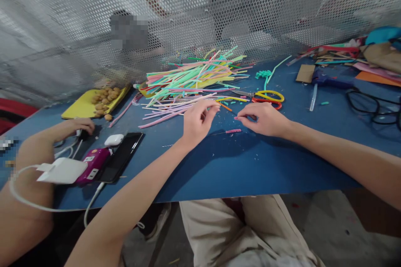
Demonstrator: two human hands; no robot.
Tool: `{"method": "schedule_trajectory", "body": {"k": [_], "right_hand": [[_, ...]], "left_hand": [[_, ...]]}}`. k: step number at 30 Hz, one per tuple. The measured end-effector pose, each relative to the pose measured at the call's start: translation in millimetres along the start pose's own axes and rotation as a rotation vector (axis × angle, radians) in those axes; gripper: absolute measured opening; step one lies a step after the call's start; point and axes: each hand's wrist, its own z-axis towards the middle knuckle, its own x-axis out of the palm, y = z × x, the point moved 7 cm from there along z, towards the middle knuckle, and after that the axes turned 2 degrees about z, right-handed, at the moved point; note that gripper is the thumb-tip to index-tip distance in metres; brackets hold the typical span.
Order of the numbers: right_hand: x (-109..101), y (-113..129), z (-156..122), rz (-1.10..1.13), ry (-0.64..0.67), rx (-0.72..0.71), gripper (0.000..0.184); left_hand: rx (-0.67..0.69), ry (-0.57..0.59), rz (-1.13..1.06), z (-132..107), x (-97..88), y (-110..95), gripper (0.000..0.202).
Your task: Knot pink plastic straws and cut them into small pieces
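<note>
My left hand (199,122) hovers over the table with thumb and fingertips pinched together; anything between them is too small to make out. My right hand (265,119) is closed in a pinch, and what looks like a small pink piece (236,118) shows at its fingertips. Below and between both hands lies a short pink strip of cut pieces (233,131), with a thin thread or wire running left from it. Scissors (270,96) with yellow and red handles lie just behind my right hand. A pile of pastel straw-like sticks (194,76) spreads behind my left hand.
At left, another person's hand (79,126) rests near cables, a purple power adapter (94,164), a phone (120,158) and a white earbud case (114,139). A yellow tray (78,106) holds round brown items. A glue gun (332,80) lies right. Perforated metal (188,21) stands behind.
</note>
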Motion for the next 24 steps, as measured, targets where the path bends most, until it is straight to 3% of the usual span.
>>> {"method": "schedule_trajectory", "body": {"k": [3, 6, 16, 24], "right_hand": [[0, 3, 0, 0.003, -0.004, -0.022, 0.018], [1, 6, 1, 0.007, 0.001, -0.038, 0.018], [1, 15, 0, 0.019, 0.021, -0.101, 0.020], [5, 17, -2, -0.128, 0.041, -0.200, 0.024]], "left_hand": [[0.149, 0.140, 0.065, -4, 12.3, -15, 0.017], [0.188, 0.217, 0.094, -8, 21.0, -18, 0.015], [-0.146, 0.435, -0.102, -6, 34.5, -3, 0.023], [-0.164, 0.529, -0.067, -9, 39.0, -3, 0.016]]}}
